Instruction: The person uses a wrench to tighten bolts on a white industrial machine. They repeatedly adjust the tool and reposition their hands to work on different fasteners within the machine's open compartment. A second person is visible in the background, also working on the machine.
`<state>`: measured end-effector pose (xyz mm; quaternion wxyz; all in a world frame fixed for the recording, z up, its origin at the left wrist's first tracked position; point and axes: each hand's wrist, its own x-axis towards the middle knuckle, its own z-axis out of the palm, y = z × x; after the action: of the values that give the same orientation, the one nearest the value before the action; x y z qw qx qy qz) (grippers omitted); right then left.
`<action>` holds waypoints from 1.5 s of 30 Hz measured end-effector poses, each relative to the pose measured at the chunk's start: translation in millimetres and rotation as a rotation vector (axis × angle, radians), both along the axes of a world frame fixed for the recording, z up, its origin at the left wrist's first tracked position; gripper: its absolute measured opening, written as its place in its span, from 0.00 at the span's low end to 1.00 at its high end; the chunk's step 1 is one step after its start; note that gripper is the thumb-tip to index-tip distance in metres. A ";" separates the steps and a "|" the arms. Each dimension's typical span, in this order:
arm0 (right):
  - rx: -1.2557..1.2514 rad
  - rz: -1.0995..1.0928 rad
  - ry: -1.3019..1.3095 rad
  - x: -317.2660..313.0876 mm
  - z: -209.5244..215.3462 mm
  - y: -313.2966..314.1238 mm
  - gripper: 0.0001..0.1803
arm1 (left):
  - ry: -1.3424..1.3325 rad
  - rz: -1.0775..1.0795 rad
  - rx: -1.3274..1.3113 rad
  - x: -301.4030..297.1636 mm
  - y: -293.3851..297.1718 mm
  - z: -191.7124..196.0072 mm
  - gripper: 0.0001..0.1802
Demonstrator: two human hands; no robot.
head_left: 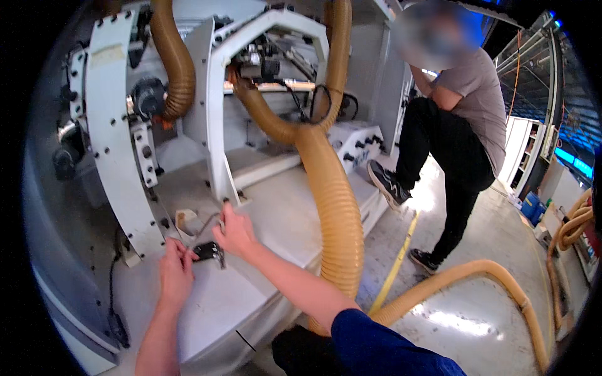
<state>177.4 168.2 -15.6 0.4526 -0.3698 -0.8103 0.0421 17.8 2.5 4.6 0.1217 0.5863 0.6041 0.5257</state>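
My left hand (177, 274) is at the foot of the white perforated upright (116, 125), fingers pinched together. Whatever they hold is too small to make out. Just right of those fingertips, a black folding tool-like object (205, 252) with metal pieces lies on the white machine base (207, 307). My right hand (236, 232) is closed beside the foot of the white arched frame (216, 119). A thin bent grey rod (204, 227), shaped like a hex key, runs from its fingers toward the left. Behind the rod sits a small white and tan piece (185, 220).
A large tan ribbed hose (332, 207) drops past my right forearm; another hose (464, 269) crosses the floor. On the right, a person (464, 119) in a grey shirt stands with one foot raised against the machine. A black cable (113, 294) hangs at left.
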 end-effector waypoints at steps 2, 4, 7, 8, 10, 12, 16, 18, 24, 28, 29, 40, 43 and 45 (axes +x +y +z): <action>-0.080 0.113 0.062 -7.8 9.9 -11.7 0.21 | 0.018 0.008 0.009 -8.5 -2.3 0.0 0.10; -0.063 0.164 0.090 -8.0 14.6 -17.3 0.24 | 0.060 0.010 0.010 -13.3 -6.5 -0.1 0.10; 0.096 0.137 0.048 -1.8 4.5 -10.5 0.28 | 0.124 -0.018 -0.054 1.4 -11.9 15.5 0.09; 0.144 0.132 0.002 -1.2 2.7 -2.8 0.27 | 0.169 -0.020 0.025 -3.3 -5.3 6.6 0.10; 0.163 0.126 -0.030 -0.9 1.0 -2.3 0.24 | 0.155 -0.021 0.012 -0.3 -6.2 7.0 0.10; 0.108 0.130 -0.021 -0.2 0.2 -7.6 0.24 | 0.133 -0.020 0.013 -0.9 -9.4 4.0 0.10; 0.041 0.032 -0.058 4.0 8.7 -15.3 0.24 | 0.128 -0.043 0.015 2.1 -6.8 7.5 0.10; -0.095 -0.042 -0.202 0.3 17.1 -31.5 0.24 | 0.115 -0.038 0.005 -1.1 -8.2 4.7 0.10; -0.215 -0.018 -0.295 -6.1 23.2 -23.6 0.27 | 0.093 -0.029 0.038 -13.2 3.2 -11.9 0.11; -0.031 0.037 -0.048 0.9 9.5 -15.7 0.29 | 0.047 -0.042 -0.054 3.3 -8.2 14.6 0.11; -0.015 0.028 -0.045 2.0 5.6 -12.5 0.29 | 0.037 -0.041 -0.090 6.6 -8.3 17.9 0.11; 0.009 0.010 -0.082 -3.1 1.0 -8.6 0.17 | 0.096 0.060 0.119 -4.5 -2.5 0.9 0.08; 0.034 0.031 -0.073 -5.4 -1.9 -6.4 0.17 | 0.067 0.072 0.160 -4.2 -0.5 -2.4 0.07; 0.017 0.042 -0.080 -5.0 -1.7 -4.8 0.17 | 0.093 0.074 0.137 -3.3 -2.1 -1.7 0.08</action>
<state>172.4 163.5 -17.3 0.4222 -0.3504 -0.8355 0.0300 14.4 0.4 2.8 0.0338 0.5942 0.5930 0.5423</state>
